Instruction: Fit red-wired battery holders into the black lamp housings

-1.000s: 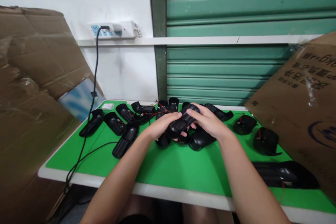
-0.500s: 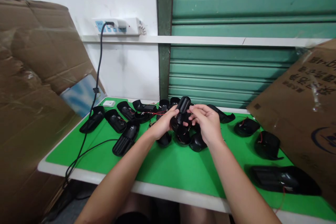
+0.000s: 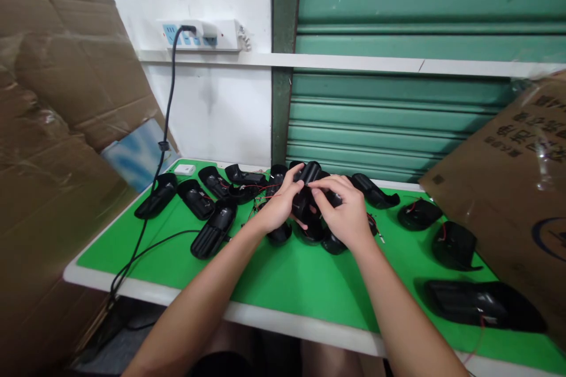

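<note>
My left hand [image 3: 282,205] is wrapped round a glossy black plastic housing [image 3: 312,171], held tilted over the middle of the bench. The thumb and fingers of my right hand [image 3: 347,212] pinch together at the near face of that housing, by my left thumb; whatever small thing lies between the fingertips is too tiny to tell. Under and around both hands lie several similar black housings with thin wires, partly hidden, among them a black housing [image 3: 279,233] below my left wrist. Red wires [image 3: 260,187] run just left of my left hand.
Several more black housings stand on the green bench top [image 3: 292,288], such as one at the left [image 3: 214,230] and one at the right [image 3: 481,304]. A black cable [image 3: 170,94] hangs from a power strip [image 3: 201,34]. Cardboard [image 3: 66,70] flanks the left, a carton [image 3: 508,188] the right.
My right hand has moved slightly left and its fingertips have come together at the housing. My left fingers have shifted up its side. The whole view has moved slightly.
</note>
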Demonstrator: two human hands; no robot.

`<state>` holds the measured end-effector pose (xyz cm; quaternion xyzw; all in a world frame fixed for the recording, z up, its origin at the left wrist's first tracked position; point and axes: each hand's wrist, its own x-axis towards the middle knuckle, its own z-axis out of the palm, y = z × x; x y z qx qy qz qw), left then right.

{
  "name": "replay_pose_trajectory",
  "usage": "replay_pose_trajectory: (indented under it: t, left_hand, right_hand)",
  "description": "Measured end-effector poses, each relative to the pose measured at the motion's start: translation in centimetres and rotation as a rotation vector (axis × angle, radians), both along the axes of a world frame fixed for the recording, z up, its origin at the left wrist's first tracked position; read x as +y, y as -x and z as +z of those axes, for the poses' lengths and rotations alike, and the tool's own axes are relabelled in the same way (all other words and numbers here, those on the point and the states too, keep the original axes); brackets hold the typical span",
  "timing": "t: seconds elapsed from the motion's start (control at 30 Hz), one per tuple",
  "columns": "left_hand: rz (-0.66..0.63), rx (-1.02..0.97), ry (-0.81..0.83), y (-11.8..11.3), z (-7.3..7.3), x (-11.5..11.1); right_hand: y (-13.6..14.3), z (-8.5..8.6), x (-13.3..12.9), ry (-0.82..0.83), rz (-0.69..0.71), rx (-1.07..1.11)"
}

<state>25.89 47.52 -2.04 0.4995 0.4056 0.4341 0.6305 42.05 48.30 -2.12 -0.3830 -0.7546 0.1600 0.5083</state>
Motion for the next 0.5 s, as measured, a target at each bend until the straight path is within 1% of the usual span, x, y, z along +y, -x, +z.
replay_pose_trajectory:
  t: [0.07,0.13,0.27,0.4,0.5]
  left_hand:
    - [0.004,0.018,-0.006,0.05,0.22,-0.11]
    - [0.000,0.047,-0.018,0.08,0.39,-0.23]
    - [0.004,0.109,-0.055,0.14,0.32,-0.24]
    - [-0.008,0.116,-0.070,0.15,0.12,-0.25]
    - [-0.001,0.127,-0.076,0.08,0.33,-0.53]
  right_hand:
    - [-0.22,-0.12,0.02,-0.056,-0.009,-0.094]
    - [-0.35,-0.32,0.06,-0.042,-0.026,-0.121]
    - [-0.40,-0.68,0.15,-0.013,-0.020,-0.086]
    - [-0.42,-0.83,0.29,-0.057,-0.024,-0.067]
    - [-0.51,-0.96,0.46,-0.097,-0.009,-0.106]
